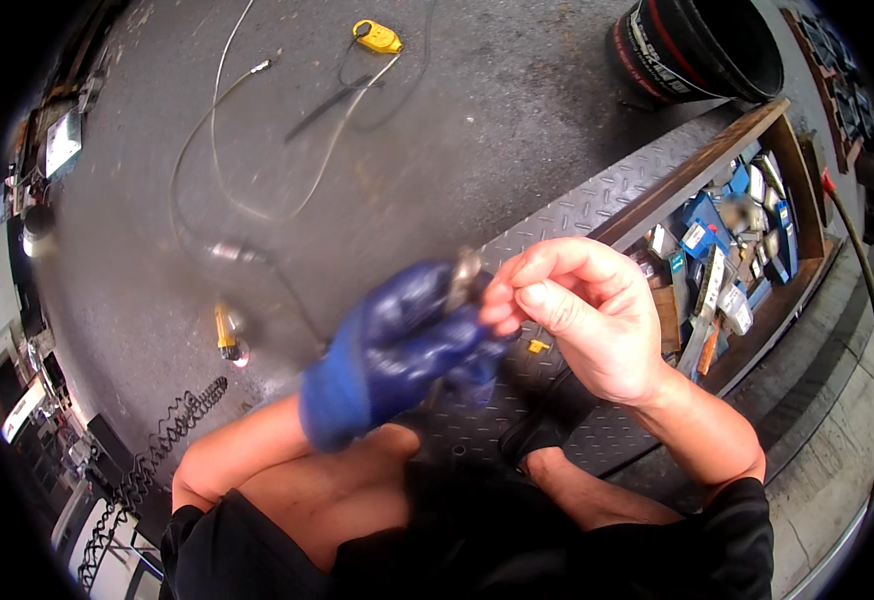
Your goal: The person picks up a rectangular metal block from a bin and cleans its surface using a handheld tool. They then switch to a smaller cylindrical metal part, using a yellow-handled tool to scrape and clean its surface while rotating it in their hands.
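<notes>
My left hand (394, 335) wears a blue coated work glove. Its fingers are closed around a small metal fitting (465, 272), blurred, whose exact kind I cannot make out. Close beside it, my bare right hand (597, 315) has its fingers curled and the thumb brought to the index finger. Whatever it may pinch is hidden or too small to see. A small yellow piece (538, 347) lies on the diamond-plate metal (557, 215) beneath the hands.
A wooden tray (807, 190) of small boxes and parts stands right, with a black bucket (647, 50) behind it. Across the floor run an air hose (332, 165), a yellow gauge (377, 37) and a yellow-handled tool (225, 330). A black coiled hose (172, 430) lies left.
</notes>
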`<state>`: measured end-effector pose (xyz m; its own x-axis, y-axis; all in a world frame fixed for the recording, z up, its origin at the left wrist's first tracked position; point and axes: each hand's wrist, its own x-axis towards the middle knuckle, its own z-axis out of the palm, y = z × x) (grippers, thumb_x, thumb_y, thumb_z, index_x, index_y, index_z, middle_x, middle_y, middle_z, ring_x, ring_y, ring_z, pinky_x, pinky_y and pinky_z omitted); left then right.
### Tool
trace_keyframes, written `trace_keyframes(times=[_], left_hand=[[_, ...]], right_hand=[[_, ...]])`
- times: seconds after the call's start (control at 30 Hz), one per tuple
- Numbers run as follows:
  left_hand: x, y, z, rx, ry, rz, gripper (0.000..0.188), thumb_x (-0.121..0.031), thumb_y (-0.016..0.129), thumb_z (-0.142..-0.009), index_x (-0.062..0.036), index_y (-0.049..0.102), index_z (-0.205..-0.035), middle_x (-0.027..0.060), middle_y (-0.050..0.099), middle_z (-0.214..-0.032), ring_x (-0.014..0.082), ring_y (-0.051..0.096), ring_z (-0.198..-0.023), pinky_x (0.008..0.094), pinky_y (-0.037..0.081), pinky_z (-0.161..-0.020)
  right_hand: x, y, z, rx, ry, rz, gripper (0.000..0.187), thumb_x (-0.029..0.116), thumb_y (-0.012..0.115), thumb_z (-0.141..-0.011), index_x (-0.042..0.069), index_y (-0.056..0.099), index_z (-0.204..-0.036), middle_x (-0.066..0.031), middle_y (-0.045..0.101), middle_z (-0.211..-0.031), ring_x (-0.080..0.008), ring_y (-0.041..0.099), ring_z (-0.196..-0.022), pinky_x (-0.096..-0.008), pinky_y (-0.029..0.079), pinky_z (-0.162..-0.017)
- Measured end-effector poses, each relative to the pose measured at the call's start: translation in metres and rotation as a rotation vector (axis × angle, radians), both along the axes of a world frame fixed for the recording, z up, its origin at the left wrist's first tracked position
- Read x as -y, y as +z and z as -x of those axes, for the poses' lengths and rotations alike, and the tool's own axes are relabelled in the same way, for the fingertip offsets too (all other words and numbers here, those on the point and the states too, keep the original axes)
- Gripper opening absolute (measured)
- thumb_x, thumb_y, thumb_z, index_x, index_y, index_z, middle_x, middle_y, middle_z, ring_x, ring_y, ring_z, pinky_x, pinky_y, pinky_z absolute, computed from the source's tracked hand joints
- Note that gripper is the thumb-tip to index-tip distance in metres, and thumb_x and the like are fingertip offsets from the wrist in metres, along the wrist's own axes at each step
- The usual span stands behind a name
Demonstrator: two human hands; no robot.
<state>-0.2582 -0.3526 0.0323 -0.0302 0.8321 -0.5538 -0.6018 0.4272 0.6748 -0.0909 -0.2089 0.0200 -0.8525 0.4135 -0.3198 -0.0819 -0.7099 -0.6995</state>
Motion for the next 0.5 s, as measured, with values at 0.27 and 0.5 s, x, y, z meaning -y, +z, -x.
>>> trace_keyframes(times=[0.27,0.5], left_hand=[[-0.0029,0.0035,0.0012,-0.017,-0.034,0.015,0.026,-0.015,0.060,-0.107,-0.0021,0.059,-0.130,0.0050,0.069,-0.101,0.0112,0.065,-0.083,0.0304,0.056,-0.071],[-0.0002,-0.0018,-0.0024,-0.073,-0.029,0.024,0.026,-0.013,0.061,-0.107,-0.0031,0.059,-0.130,0.0041,0.070,-0.100,0.0096,0.065,-0.084,0.0291,0.055,-0.072]], right_hand=[[-0.0039,-0.0002,-0.0017,-0.048,0.018,0.154,0.017,0.002,0.064,-0.102,-0.002,0.069,-0.117,-0.0114,0.073,-0.105,-0.0149,0.070,-0.092,-0.0272,0.057,-0.080],[-0.0088,0.0006,-0.0017,-0.071,0.069,0.199,0.020,0.004,0.065,-0.102,0.003,0.061,-0.121,-0.0082,0.070,-0.102,-0.0087,0.060,-0.081,-0.0212,0.046,-0.067]])
